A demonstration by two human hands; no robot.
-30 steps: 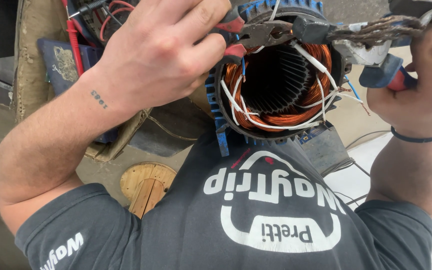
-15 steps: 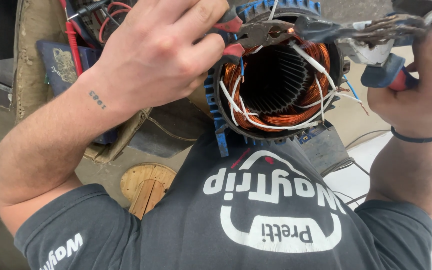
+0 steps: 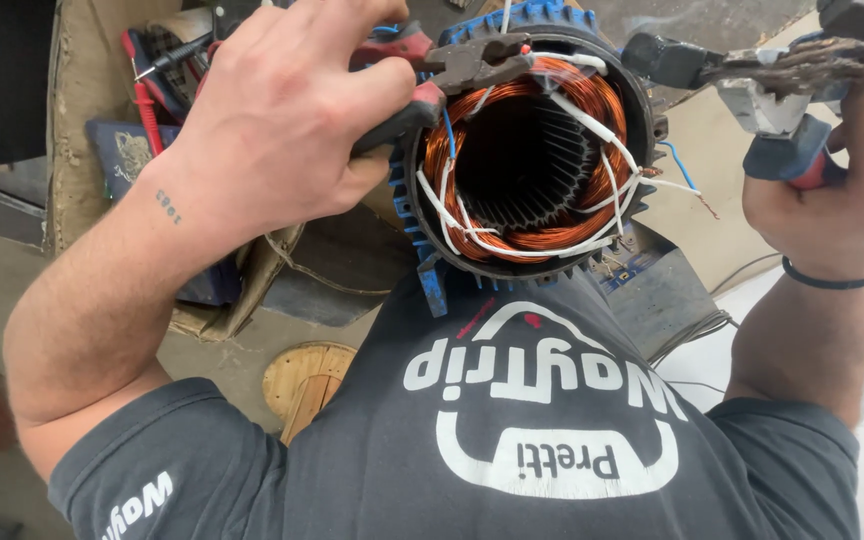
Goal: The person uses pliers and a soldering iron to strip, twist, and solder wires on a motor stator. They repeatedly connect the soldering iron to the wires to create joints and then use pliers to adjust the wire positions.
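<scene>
— So what's sitting against the dark grey printed T-shirt point(image 3: 542, 440)?

— Mostly the round blue finned motor stator point(image 3: 532, 150), resting at chest height with its open end facing up. Copper-coloured windings point(image 3: 552, 235) are ringing the dark slotted bore, and thin white sleeved leads point(image 3: 592, 120) are crossing over them.

— And the hands?

— The left hand point(image 3: 282, 130) is closing its fingers around the red-and-black handles of steel pliers point(image 3: 462, 75), whose nose is lying over the stator's upper rim, right at the copper. The right hand point(image 3: 832, 190) is clenching around a second tool with blue-and-red grips point(image 3: 782, 150), just off the stator's right edge.

— What's worrying you?

— The plier nose, I'd say. It's sitting so close to the windings that a slip could be nicking the enamel or a white lead. The stator is only leaning on the body, too, so a hard pull might be tipping it towards the cluttered floor, where a round wooden spool point(image 3: 307, 385) is lying.
</scene>
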